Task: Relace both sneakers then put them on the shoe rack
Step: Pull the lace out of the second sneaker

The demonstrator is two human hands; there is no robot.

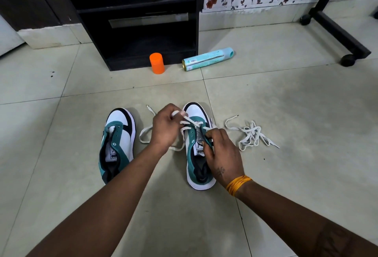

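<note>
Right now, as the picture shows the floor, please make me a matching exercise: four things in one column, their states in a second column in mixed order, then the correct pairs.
Things:
1. left sneaker
2. right sneaker
3. spray can
4. orange container

States:
A. lying on its side
B. standing upright
C. has no lace
D. partly laced, both hands on it

Pairs: 1-C, 2-D, 3-A, 4-B
</note>
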